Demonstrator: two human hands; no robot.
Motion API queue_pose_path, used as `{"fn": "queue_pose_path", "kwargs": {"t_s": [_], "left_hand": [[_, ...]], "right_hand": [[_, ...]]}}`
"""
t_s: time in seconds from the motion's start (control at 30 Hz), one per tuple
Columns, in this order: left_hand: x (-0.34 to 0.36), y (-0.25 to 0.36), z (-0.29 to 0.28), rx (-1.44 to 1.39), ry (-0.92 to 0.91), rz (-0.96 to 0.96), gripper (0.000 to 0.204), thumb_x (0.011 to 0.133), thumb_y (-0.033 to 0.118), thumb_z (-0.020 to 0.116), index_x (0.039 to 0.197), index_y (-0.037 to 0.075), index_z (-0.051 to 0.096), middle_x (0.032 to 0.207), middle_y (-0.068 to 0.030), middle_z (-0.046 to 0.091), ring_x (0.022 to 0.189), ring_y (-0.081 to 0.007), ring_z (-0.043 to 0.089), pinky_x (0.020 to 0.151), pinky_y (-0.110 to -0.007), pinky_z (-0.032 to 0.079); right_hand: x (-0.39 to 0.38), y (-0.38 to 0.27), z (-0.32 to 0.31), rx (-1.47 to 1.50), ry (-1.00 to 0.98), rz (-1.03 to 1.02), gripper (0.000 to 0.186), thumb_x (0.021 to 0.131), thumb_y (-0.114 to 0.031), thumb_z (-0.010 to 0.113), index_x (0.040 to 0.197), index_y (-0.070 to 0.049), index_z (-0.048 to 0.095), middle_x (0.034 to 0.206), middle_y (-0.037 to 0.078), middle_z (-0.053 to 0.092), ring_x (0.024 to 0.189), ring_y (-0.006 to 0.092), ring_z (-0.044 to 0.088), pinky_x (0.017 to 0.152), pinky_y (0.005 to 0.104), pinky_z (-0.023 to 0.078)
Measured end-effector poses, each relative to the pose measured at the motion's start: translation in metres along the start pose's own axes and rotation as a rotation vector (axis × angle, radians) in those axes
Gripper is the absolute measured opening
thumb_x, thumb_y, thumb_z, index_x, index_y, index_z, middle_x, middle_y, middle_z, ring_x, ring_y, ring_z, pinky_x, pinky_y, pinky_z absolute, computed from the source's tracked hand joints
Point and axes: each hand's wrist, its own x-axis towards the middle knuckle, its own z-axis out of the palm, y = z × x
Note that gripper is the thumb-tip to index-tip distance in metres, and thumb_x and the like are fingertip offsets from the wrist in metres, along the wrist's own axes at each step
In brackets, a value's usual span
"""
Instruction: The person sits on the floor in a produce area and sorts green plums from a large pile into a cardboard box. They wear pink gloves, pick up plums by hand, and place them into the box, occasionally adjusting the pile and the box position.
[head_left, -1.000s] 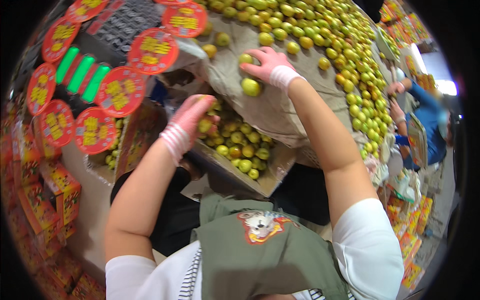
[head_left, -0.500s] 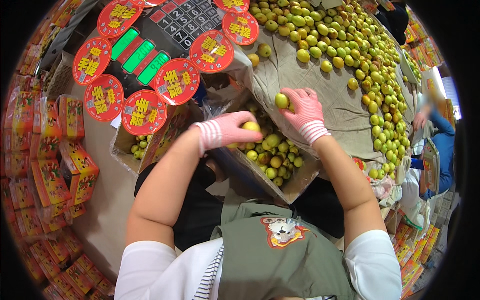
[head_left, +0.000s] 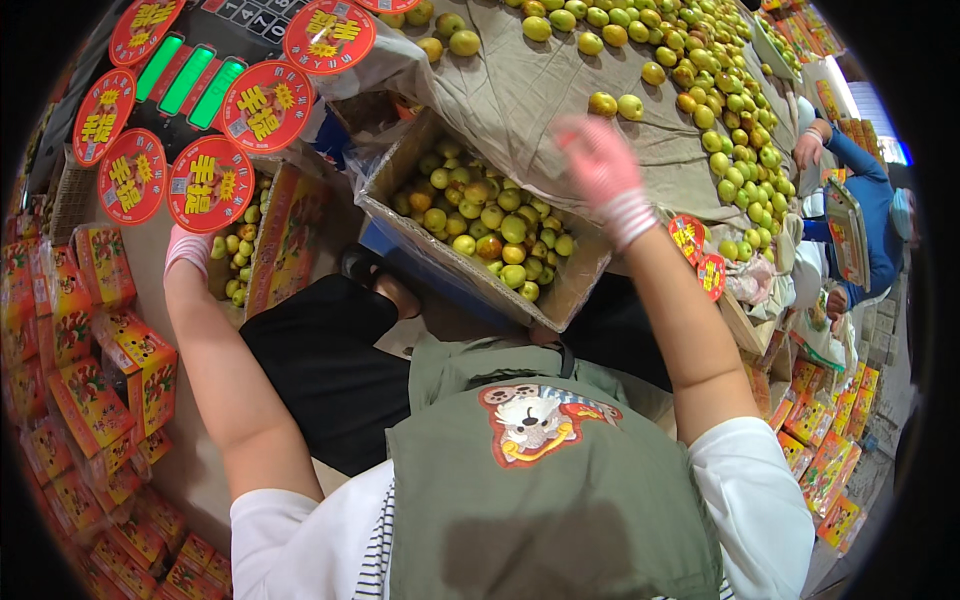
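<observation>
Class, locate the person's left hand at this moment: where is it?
In the head view, the left hand is left of centre, partly hidden behind a round red sign, at the left side of the smaller fruit box.

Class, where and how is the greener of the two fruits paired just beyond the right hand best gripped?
Probably around its widest middle, from the right side: the greener fruit looks round, the browner fruit sits close on its left, while grey cloth shows to its right.

Fruit (head_left: 513, 229) in the middle carton (head_left: 583, 268)
</observation>
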Motion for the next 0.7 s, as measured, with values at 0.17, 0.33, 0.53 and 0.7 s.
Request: {"fn": "queue_pose_path", "kwargs": {"t_s": [0.17, 0.33, 0.53, 0.7], "left_hand": [[0.011, 0.028, 0.039, -0.045, -0.321, 0.354, 0.048, 0.090, 0.017, 0.071, 0.133, 0.002, 0.056, 0.122, -0.0106, 0.066, 0.116, -0.0201, 0.061, 0.100, -0.033, 0.048], [-0.117, 0.170, 0.101, -0.008, -0.742, 1.007, 0.062, 0.077, 0.011, 0.078, 0.135, 0.008, 0.056, 0.126, -0.0128, 0.061, 0.115, -0.0262, 0.061, 0.101, -0.038, 0.049], [-0.158, 0.183, 0.180, 0.861, -0.653, 1.136, 0.030, 0.080, 0.018, 0.070, 0.109, 0.013, 0.067, 0.105, -0.0112, 0.070, 0.102, -0.0333, 0.066, 0.087, -0.043, 0.054], [-0.182, 0.173, 0.176, 1.063, -0.791, 1.093, 0.018, 0.087, 0.014, 0.061, 0.102, 0.015, 0.071, 0.094, -0.0123, 0.072, 0.092, -0.0337, 0.070, 0.078, -0.044, 0.057]], "right_hand": [[-0.114, -0.031, 0.078, -0.227, -0.716, 0.096, 0.044, 0.090, -0.039, 0.061, 0.122, -0.010, 0.064, 0.109, 0.018, 0.068, 0.103, 0.0348, 0.065, 0.089, 0.0431, 0.053], [-0.127, -0.021, 0.108, -0.369, -0.709, 0.185, 0.031, 0.090, -0.024, 0.054, 0.116, -0.009, 0.064, 0.103, 0.018, 0.070, 0.097, 0.0383, 0.067, 0.084, 0.0470, 0.054], [-0.142, -0.033, 0.114, -0.400, -0.728, 0.122, 0.025, 0.089, -0.017, 0.052, 0.109, -0.007, 0.063, 0.095, 0.021, 0.071, 0.091, 0.0397, 0.068, 0.080, 0.0490, 0.054], [-0.167, -0.042, 0.110, -0.295, -0.853, 0.083, 0.033, 0.090, -0.024, 0.052, 0.118, -0.008, 0.061, 0.094, 0.022, 0.070, 0.092, 0.0408, 0.067, 0.082, 0.0499, 0.054]]}}
